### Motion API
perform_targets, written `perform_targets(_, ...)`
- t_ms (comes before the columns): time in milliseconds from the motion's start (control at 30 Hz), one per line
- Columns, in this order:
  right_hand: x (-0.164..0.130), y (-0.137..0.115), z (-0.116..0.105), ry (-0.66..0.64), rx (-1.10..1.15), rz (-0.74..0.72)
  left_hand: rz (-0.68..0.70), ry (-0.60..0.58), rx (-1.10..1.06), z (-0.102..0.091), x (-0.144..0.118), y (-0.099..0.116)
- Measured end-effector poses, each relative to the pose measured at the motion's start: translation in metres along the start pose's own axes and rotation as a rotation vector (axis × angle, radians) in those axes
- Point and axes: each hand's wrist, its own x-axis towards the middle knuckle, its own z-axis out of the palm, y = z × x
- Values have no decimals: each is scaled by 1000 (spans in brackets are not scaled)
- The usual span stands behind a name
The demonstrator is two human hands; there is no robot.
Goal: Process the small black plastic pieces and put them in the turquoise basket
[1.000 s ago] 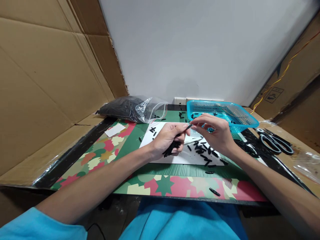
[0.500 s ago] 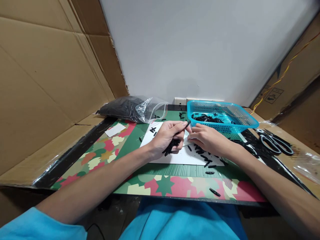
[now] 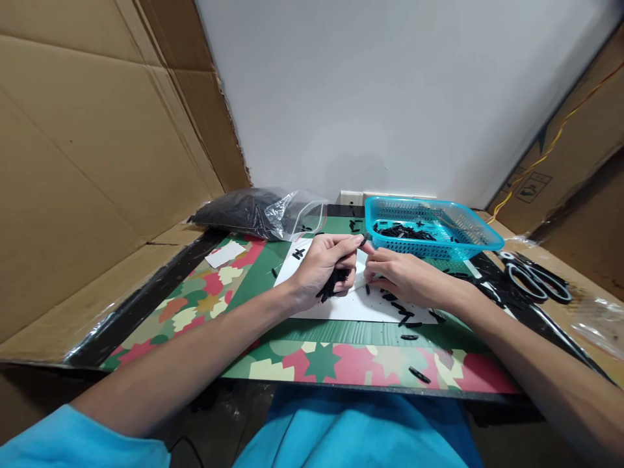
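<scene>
Left hand: we are closing our left hand (image 3: pixel 325 264) around a bundle of black pieces (image 3: pixel 332 284), whose ends are sticking out below the palm; thumb and forefinger are pinching one more piece (image 3: pixel 363 242) at the fingertips, over the far part of the white sheet (image 3: pixel 341 304).

Right hand: we are laying our right hand (image 3: pixel 408 278) palm down on the white sheet, fingers curled low onto the loose pieces (image 3: pixel 404 315); whether it is gripping one we cannot tell, since the fingertips are hiding it. Its fingertips are almost meeting those of the left hand.

White sheet: it is lying on the patterned mat (image 3: pixel 322 361) that is covering the table (image 3: pixel 146 299), right in front of us.

Loose pieces: they are lying scattered over the right half of the white sheet, with a few strays on the mat nearer to us.

Basket: the blue basket (image 3: pixel 480 237) is standing just beyond the white sheet, to its right, holding more black pieces.

Bag: a clear plastic bag (image 3: pixel 258 211) of black pieces is lying beyond the white sheet, to its left.

Scissors: the scissors (image 3: pixel 539 279) are lying well to the right of the white sheet.
</scene>
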Motion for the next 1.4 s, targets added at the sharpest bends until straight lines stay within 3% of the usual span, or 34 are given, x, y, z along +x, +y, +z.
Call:
perform_targets(333,3,0,1,17,-247,72,50,81,-25,-5,3,1)
perform_targets(500,6,-5,1,-75,-430,76,64,157,-74,-9,5,1)
perform_targets(833,12,-12,0,-64,-553,100,160,144,-125,-9,4,9)
perform_targets(1033,5,-2,-6,202,-334,246,238,218,-138,-6,3,11)
perform_targets(1167,3,3,-8,496,78,291,249,230,-141,-4,0,11)
perform_targets(1300,6,-2,-11,582,615,238,226,182,-124,-3,-1,8)
perform_targets(1400,7,-13,-13,729,783,187,228,158,-117,-1,-1,5)
